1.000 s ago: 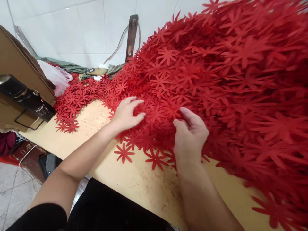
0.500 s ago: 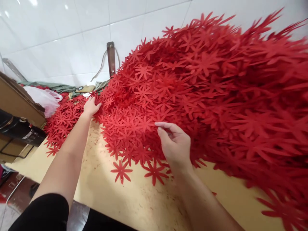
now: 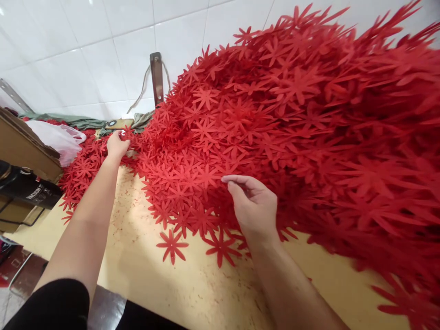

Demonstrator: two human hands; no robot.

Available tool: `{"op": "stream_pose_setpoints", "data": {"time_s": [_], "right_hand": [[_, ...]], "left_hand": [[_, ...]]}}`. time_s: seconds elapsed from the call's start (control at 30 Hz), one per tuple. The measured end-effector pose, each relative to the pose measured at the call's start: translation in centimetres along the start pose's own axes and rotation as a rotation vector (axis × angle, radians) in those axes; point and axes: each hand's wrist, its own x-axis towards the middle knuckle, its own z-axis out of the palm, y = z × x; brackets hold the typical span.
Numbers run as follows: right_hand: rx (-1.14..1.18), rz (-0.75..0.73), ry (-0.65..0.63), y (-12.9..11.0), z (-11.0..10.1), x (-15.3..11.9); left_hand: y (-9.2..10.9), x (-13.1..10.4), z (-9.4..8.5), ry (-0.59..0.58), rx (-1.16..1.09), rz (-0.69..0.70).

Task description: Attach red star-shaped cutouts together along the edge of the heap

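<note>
A large heap of red flower-shaped cutouts (image 3: 240, 114) covers the middle and right of the table. My left hand (image 3: 118, 144) reaches to the back left, its fingers curled at a smaller pile of red cutouts (image 3: 85, 167); whatever they hold is too small to make out. My right hand (image 3: 256, 201) is at the front of the big heap, thumb and forefinger pinched on the tip of a red cutout (image 3: 206, 177). Two separate cutouts, a left one (image 3: 172, 246) and a right one (image 3: 221, 247), lie in front of the heap.
At the left are a white plastic bag (image 3: 57, 137), a cardboard box (image 3: 29, 146) and a black cylinder (image 3: 32, 190). A metal bracket (image 3: 157, 80) with a cord stands against the tiled wall. Green cloth (image 3: 72, 121) lies along the wall. Red scraps dot the tabletop (image 3: 144, 270).
My left hand has moved a little left, and its fingers have curled in. My right hand keeps its pinch at nearly the same place. The view has shifted slightly.
</note>
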Motion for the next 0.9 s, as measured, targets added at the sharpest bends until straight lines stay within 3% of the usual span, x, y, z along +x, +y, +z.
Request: {"op": "stream_pose_setpoints", "data": {"time_s": [0.13,0.23,0.33,0.4,0.53,0.6,0.7,0.77,0.9], "right_hand": [[-0.005,-0.034,0.012,0.2,0.0,0.0],[-0.003,-0.043,0.011,0.1,0.1,-0.1],[0.004,-0.042,-0.005,-0.1,0.2,-0.4],[0.012,-0.036,-0.015,-0.3,0.3,-0.5],[0.034,-0.036,-0.034,-0.1,0.5,-0.8],[0.039,-0.048,-0.037,0.2,0.6,-0.9],[0.004,-0.092,-0.021,0.4,0.6,-0.9],[-0.088,-0.176,-0.009,0.2,0.5,-1.1],[-0.353,-0.523,-0.084,-0.9,0.4,-1.7]], "left_hand": [[0.0,0.8,-2.2,0.157,-0.309,-0.072],[1.2,0.0,-4.0,0.127,-0.626,-0.155],[3.0,-2.3,-5.2,0.081,-0.817,-0.247],[4.5,-4.5,-5.4,0.007,-0.951,-0.256],[8.1,-9.9,-5.0,-0.332,-1.119,-0.237],[9.9,-12.9,-4.5,-0.410,-1.124,-0.204],[12.1,-16.9,-3.5,-0.437,-1.130,-0.101],[12.9,-18.8,-2.9,-0.500,-1.149,-0.084],[12.9,-20.8,-2.2,-0.634,-1.354,-0.334]]}}
